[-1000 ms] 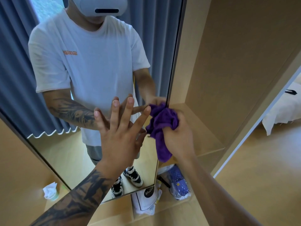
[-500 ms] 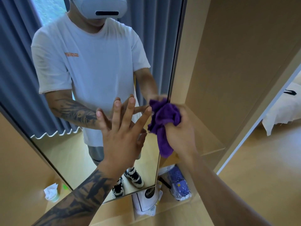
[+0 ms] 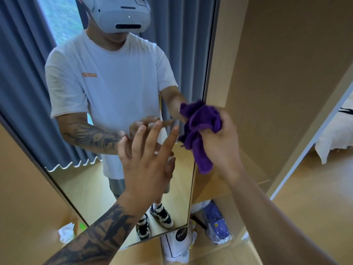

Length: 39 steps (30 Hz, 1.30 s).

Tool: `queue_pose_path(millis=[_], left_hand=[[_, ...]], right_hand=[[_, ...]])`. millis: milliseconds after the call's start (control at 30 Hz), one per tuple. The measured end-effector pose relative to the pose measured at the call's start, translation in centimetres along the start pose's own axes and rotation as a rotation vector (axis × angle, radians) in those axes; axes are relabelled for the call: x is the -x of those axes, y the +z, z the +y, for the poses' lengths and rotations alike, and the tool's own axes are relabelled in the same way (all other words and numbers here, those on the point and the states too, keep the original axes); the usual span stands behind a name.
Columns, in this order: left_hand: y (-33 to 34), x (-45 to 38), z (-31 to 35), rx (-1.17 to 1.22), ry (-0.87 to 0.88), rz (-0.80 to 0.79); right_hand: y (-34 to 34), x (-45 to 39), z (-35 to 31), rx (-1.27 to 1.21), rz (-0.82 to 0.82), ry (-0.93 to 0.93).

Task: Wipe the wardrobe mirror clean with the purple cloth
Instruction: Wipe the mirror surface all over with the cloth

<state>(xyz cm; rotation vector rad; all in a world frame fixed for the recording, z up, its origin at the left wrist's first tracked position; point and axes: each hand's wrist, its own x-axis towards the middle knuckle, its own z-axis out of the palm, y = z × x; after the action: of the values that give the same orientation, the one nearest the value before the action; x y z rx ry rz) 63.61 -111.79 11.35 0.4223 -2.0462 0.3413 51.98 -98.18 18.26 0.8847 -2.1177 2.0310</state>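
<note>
A person stands at a wardrobe mirror, both arms raised to the glass. The right hand is clenched around a bunched purple cloth, which sits at the mirror's right edge, about halfway up — its upper folds against or just beside the dark frame strip, a loose tail hanging down below the fist. Whether the cloth presses on the glass itself cannot be told from this angle.

The left hand is spread flat and empty, fingers fanned upward toward the glass, just left of the cloth; its reflection meets it close behind, though actual contact is not clear. The tattooed left forearm reaches up from the lower left corner of the view.

In the mirror: a white T-shirt, blue-grey curtains and black-and-white trainers near the bottom edge of the glass. To the right of the mirror, open wardrobe shelving in pale wood. On the wardrobe floor below the mirror's lower right corner lie a white bag with a black round label and a blue patterned item in clear wrap — side by side. A crumpled white tissue lies beyond the mirror's lower left edge.
</note>
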Motion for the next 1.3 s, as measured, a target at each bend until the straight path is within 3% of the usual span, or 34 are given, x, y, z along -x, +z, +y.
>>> queue_pose_path(millis=[100,233,400,633,867,1067,1200,1300], left_hand=[[-1.4,-3.1,-0.2,0.009,-0.028,0.083],[-2.8,-6.6,-0.6,0.061,0.032,0.18],[-3.8,-8.8,-0.9,-0.012,0.052,0.135],[-3.7,-10.4,-1.5,-0.06,0.113,0.097],[-3.2,-10.4,-1.8,-0.091,0.14,0.108],[-3.2,-10.4,-1.8,-0.107,0.14,0.097],[-3.0,-10.4,-1.7,-0.091,0.121,0.11],[-2.9,-10.3,-1.7,-0.105,0.129,0.1]], right_hand=[[0.0,-1.4,-2.4,-0.058,0.068,-0.123],[0.6,0.0,-0.4,-0.056,0.068,-0.122],[0.4,0.5,1.2,-0.033,0.031,-0.045],[0.5,-3.6,-3.8,-0.059,0.153,-0.25],[1.4,-0.4,-0.6,-0.012,0.139,-0.25],[1.2,-4.9,-5.4,-0.003,0.228,-0.358],[1.5,-3.4,-5.3,0.038,0.226,-0.358],[1.7,-1.6,-3.6,0.1,0.132,-0.298]])
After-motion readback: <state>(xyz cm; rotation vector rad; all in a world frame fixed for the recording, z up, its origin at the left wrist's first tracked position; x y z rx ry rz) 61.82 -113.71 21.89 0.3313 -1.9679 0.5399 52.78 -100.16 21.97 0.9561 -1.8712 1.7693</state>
